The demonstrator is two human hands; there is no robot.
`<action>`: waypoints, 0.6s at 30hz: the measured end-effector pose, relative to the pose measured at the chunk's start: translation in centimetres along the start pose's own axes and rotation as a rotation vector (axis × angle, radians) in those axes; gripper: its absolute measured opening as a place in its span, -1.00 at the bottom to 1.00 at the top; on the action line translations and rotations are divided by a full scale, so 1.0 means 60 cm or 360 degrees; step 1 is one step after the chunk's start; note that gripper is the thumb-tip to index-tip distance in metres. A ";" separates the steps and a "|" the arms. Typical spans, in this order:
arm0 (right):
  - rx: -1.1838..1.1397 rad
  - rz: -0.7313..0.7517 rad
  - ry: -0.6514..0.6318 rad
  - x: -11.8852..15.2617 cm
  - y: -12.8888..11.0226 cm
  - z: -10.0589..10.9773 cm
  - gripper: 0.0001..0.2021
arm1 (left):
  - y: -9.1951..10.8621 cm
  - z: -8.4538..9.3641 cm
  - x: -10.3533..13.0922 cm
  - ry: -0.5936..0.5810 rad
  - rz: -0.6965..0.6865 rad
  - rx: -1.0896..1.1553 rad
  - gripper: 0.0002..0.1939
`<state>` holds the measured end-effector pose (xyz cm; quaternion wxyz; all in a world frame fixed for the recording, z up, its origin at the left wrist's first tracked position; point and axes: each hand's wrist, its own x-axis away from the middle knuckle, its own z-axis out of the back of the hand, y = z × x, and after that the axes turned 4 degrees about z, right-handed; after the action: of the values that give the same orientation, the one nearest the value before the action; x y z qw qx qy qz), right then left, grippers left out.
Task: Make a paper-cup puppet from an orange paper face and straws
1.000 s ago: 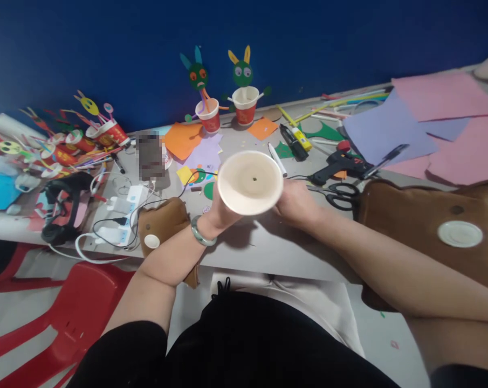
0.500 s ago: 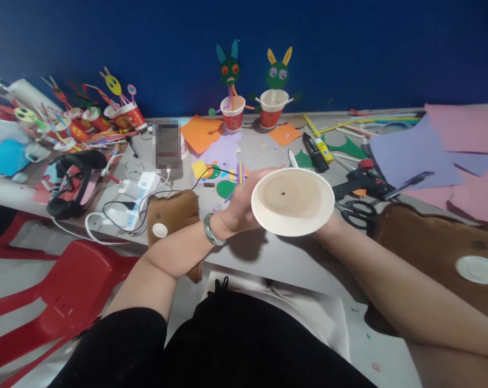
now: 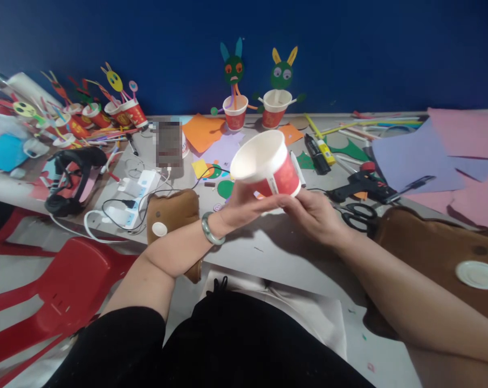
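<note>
A red and white paper cup [image 3: 284, 177] is held tilted above the table, its mouth turned up and to the left. My left hand [image 3: 247, 207], with a bangle at the wrist, is wrapped round the cup from the left and below, thumb along its lower side. At the cup's base, my right hand [image 3: 318, 216] grips the lower right edge, and some of its fingers are hidden. Beyond the cup stand two paper-cup puppets, one with blue ears [image 3: 233, 70] and one with yellow ears [image 3: 282, 75].
A black glue gun [image 3: 363, 184], scissors [image 3: 359, 216] and black markers [image 3: 316, 153] lie to the right. Coloured paper sheets [image 3: 409, 161] cover the far right. On the left are a power strip [image 3: 144, 196], brown cushion [image 3: 173, 210] and several more cup puppets [image 3: 132, 113].
The cup has turned from facing me to tilting up and left, so its red side now shows. My right hand has come into sight at its base.
</note>
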<state>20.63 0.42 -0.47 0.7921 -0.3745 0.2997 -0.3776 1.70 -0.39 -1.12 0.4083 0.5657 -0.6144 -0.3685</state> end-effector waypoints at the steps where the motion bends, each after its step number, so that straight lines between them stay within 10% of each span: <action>1: -0.0211 -0.0066 -0.0067 -0.001 -0.004 -0.001 -0.40 | 0.002 0.000 -0.002 -0.0074 -0.0021 -0.0004 -0.33; 6: -0.0704 -0.0268 -0.0198 -0.007 -0.024 0.000 -0.28 | 0.002 -0.004 -0.018 -0.0220 0.0176 0.0220 -0.44; 18: -0.0160 -0.0140 0.0165 0.004 -0.029 -0.002 -0.21 | 0.021 -0.003 -0.037 0.0074 0.0381 0.0402 -0.41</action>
<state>20.01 -0.56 0.81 0.7383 -0.4065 0.3421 -0.4154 1.44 1.95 -0.05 0.3890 0.5436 -0.7093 -0.2239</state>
